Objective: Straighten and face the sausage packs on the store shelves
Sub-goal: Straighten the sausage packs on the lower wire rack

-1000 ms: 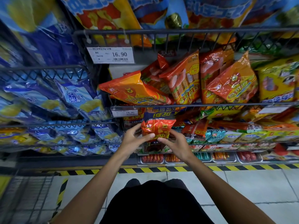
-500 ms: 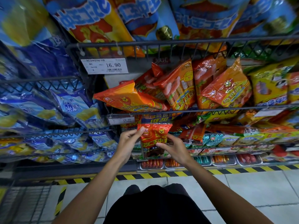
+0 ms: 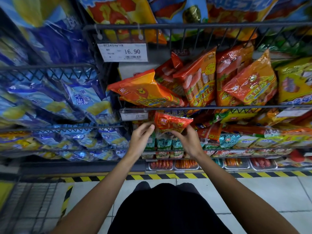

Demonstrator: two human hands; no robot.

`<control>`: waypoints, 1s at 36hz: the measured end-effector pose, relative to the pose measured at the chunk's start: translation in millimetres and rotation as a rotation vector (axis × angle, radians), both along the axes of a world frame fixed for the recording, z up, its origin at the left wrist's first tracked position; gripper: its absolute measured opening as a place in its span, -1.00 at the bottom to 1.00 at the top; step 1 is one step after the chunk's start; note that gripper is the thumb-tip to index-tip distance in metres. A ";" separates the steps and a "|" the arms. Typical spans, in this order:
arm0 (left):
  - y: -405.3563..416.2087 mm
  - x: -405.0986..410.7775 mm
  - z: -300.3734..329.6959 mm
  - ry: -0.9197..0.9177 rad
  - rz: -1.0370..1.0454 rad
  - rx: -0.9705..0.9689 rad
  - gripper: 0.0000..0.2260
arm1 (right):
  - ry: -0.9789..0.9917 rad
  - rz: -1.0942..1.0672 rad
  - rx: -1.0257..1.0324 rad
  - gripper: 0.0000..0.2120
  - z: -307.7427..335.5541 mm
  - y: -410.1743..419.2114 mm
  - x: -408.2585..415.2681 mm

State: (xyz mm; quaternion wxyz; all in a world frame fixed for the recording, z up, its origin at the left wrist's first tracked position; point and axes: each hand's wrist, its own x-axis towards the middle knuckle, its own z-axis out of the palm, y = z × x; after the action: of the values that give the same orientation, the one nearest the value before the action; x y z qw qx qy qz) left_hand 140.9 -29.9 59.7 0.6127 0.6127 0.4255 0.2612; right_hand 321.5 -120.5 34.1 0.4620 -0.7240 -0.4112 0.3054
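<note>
Between both hands (image 3: 141, 141), red sausage pack (image 3: 170, 123)

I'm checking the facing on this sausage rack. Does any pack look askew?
Yes. On the upper wire shelf, the leftmost orange sausage pack lies tipped over on its side, its corner poking left, while its neighbours stand nearly upright.

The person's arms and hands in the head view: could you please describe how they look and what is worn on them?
Both arms are bare from the bottom of the picture up to the wrists: no sleeves show. The left hand and the right hand wear no gloves, and no watch, bracelet or ring is visible on either. The only clothing in view is a dark garment between the arms.
</note>
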 end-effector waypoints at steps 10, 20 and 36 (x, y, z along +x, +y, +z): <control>0.2 12.7 -26.0 0.040 -0.036 -0.088 -0.54 | 0.006 -0.072 0.039 -0.59 -12.8 19.7 -3.0; 7.9 23.7 -47.0 0.134 -0.075 -0.197 -0.45 | 0.071 0.018 -0.128 -0.52 -33.5 33.7 7.7; 12.8 54.3 -58.3 0.196 -0.088 -0.183 -0.35 | -0.016 -0.144 -0.289 -0.72 -31.8 65.4 9.6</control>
State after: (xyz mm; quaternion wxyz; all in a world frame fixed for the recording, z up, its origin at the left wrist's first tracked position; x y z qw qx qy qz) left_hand 195.2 -17.2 1.4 0.6325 0.5949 0.4779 0.1329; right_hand 331.1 -55.0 2.3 0.3704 -0.8131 -0.3136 0.3215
